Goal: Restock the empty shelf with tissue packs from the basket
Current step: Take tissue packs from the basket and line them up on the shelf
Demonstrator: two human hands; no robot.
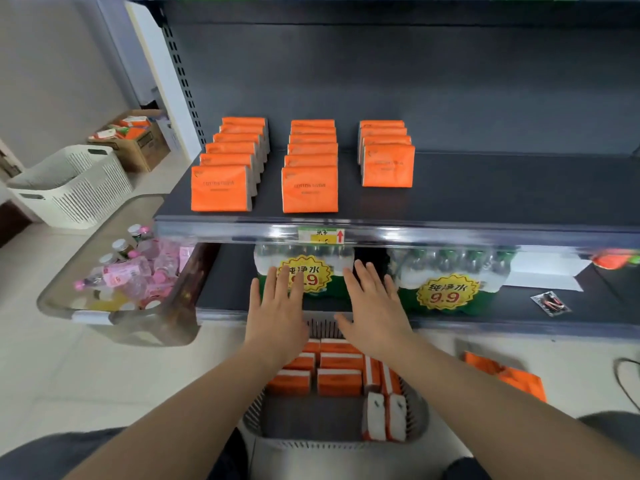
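Both flat hands, left hand and right hand, hover above basket.

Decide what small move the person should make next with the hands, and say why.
Probably lower the left hand and right hand into the basket to grip a pack: both are open and empty, packs lie inside, and the right row on the shelf is shortest.

Left hand and right hand: fingers straight, palms down, holding nothing, over the grey basket at 6 o'clock. Orange tissue packs lie inside it. Shelf at 12 o'clock carries three pack rows.
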